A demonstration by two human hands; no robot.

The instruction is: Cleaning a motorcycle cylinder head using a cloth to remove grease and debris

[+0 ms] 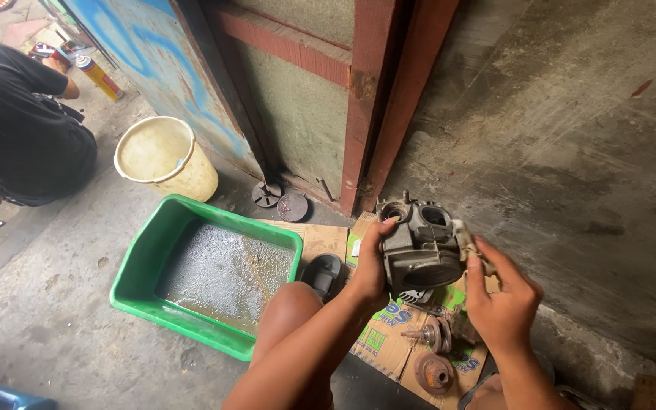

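Note:
A grimy grey metal engine part [419, 247], boxy with round openings, is held up in front of me over flattened cardboard [377, 342]. My left hand [371, 262] grips its left side with the thumb on the top edge. My right hand [499, 300] is at its right side, fingers pinched on a small pale piece [465, 235] against the part. Beneath, on the cardboard, lie a small shaft with a gear [428, 334] and a rusty round disc part [433, 372].
A green plastic tub [142, 262] with oily liquid sits on the concrete to the left, a cream bucket [162, 156] behind it. A person in black [17, 125] crouches at far left. A black sandal [323, 273] lies by my knee. A red door frame [373, 99] and grey wall stand ahead.

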